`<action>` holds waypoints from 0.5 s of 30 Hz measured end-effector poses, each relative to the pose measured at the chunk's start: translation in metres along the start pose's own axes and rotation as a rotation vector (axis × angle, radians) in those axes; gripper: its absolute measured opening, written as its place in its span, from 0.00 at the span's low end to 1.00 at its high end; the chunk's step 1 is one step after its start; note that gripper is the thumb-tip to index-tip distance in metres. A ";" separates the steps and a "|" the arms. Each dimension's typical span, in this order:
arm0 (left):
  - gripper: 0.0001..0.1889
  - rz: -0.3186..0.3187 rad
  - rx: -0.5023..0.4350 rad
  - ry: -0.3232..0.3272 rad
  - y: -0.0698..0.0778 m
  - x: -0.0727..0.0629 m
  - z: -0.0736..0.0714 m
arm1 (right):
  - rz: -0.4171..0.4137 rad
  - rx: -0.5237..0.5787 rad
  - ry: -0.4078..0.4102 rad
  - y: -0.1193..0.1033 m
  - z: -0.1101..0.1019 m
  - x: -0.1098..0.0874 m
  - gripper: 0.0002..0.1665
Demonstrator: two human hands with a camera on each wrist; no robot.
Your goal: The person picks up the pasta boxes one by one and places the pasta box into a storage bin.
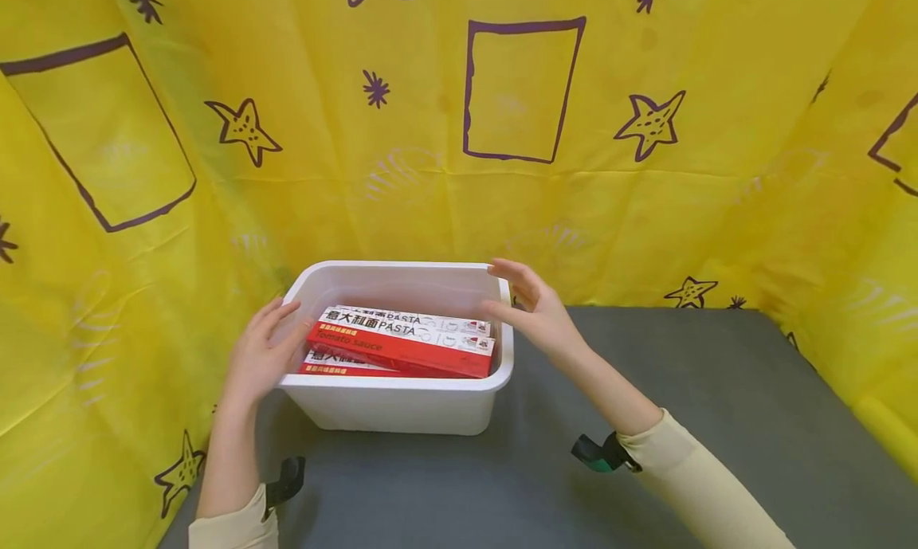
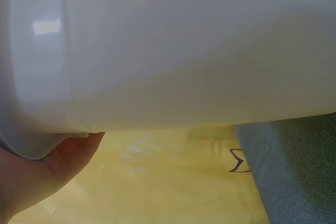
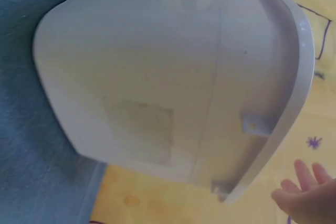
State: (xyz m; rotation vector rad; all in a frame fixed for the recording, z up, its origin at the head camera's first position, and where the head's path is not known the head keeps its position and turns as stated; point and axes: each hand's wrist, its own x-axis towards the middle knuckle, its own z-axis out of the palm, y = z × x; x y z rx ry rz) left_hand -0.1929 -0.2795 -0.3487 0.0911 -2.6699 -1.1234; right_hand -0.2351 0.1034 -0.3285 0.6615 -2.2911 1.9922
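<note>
A white plastic bin point(image 1: 394, 405) stands upright on the grey table and holds several red-and-white pasta boxes point(image 1: 409, 350) printed "PASTA" and "Tomato sauce". My left hand point(image 1: 261, 358) is at the bin's left rim, thumb reaching over the inside and the other fingers along the outer side. In the left wrist view, part of that hand point(image 2: 63, 166) shows against the underside of the rim. At the right end, my right hand point(image 1: 534, 310) has its fingers spread and holds nothing. The right wrist view shows its fingers point(image 3: 307, 177) apart from the rim.
The grey table top point(image 1: 645, 374) extends to the right of the bin and in front of it. A yellow cloth point(image 1: 430, 198) with dark star and square drawings hangs close behind and along both sides.
</note>
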 end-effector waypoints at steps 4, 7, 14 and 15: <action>0.33 0.001 0.001 -0.004 -0.001 0.001 -0.002 | 0.027 -0.008 0.013 0.006 -0.007 -0.006 0.37; 0.34 -0.002 -0.001 -0.003 -0.002 0.001 -0.003 | 0.035 -0.023 0.021 0.012 -0.011 -0.008 0.37; 0.33 0.011 0.041 -0.003 -0.002 -0.001 -0.005 | 0.044 -0.106 0.069 0.026 -0.028 -0.018 0.36; 0.34 0.015 0.054 -0.006 -0.002 -0.001 -0.006 | 0.045 -0.136 0.083 0.028 -0.031 -0.020 0.36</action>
